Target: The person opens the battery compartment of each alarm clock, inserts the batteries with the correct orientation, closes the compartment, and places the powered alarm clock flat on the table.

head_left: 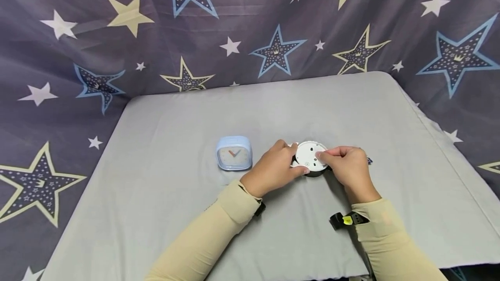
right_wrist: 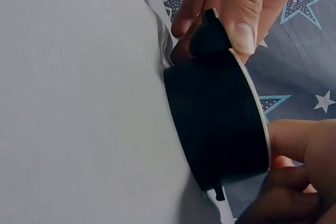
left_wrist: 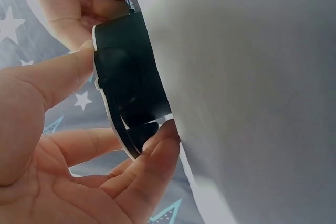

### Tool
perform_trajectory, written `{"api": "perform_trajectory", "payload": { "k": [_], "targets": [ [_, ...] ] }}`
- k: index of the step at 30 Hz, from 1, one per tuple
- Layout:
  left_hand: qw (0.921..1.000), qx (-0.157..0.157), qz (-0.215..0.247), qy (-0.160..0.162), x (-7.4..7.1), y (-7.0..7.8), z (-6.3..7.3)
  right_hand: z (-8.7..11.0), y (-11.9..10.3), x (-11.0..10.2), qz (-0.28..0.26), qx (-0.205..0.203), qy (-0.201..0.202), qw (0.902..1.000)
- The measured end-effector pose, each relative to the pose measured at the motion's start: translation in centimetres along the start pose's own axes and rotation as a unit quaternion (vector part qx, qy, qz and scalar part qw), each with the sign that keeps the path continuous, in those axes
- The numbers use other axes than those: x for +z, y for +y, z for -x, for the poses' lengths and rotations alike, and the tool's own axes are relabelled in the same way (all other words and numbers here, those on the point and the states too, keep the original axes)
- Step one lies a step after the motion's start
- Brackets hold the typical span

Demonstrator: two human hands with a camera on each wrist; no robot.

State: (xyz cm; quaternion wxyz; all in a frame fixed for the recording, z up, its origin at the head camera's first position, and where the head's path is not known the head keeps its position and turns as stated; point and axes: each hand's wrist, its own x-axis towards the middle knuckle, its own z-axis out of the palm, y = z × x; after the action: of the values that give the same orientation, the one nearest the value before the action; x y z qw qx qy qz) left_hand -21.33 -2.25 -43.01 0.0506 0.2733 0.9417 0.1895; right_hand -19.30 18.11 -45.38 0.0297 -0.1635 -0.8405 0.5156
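Round black-sided object (head_left: 306, 154), white face up, resting on grey cloth (head_left: 164, 203); left hand (head_left: 273, 169) grips left side, thumb at near rim; right hand (head_left: 351, 171) opposite, thumb over face, cannot tell whether pinching; no long axis

dark spots (head_left: 315, 158) on the white disc (head_left: 306, 155), unidentifiably small

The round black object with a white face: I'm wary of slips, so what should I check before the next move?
1. Left hand grips the round black object: ok.
2. White face turned upward: ok.
3. Underside fully seated on the grey cloth: cannot tell, hidden.
4. Pale blue, rounded-square clock outside both hands' grip: ok.
5. Right hand pinching anything small: cannot tell.
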Motion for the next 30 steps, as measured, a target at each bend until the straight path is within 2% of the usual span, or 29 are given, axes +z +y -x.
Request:
{"api": "perform_trajectory", "payload": {
  "k": [3, 7, 12, 15, 23, 30],
  "targets": [
    [1.0, -0.001, 0.001, 0.0, 0.07, 0.09, -0.05, -0.02, 0.1, -0.13, 0.005, -0.012, 0.007, 0.9999],
    [1.0, -0.001, -0.005, 0.002, 0.02, 0.2, -0.09, 0.0, 0.24, -0.07, 0.021, -0.049, 0.028, 0.9982],
    [1.0, -0.005, -0.006, -0.002, -0.05, 0.23, -0.02, 0.17, 0.21, -0.04, 0.072, -0.102, 0.063, 0.9902],
    [0.9999, -0.009, -0.007, -0.002, -0.04, 0.13, 0.04, 0.22, 0.09, -0.01, 0.095, -0.119, 0.074, 0.9856],
    [0.9999, 0.0, -0.009, 0.008, 0.3, -0.11, -0.05, 0.01, 0.13, 0.16, 0.075, -0.1, 0.071, 0.9897],
    [0.9998, 0.005, -0.012, 0.013, 0.26, -0.09, -0.08, -0.14, -0.16, -0.34, 0.018, -0.072, 0.053, 0.9958]
  ]
}}
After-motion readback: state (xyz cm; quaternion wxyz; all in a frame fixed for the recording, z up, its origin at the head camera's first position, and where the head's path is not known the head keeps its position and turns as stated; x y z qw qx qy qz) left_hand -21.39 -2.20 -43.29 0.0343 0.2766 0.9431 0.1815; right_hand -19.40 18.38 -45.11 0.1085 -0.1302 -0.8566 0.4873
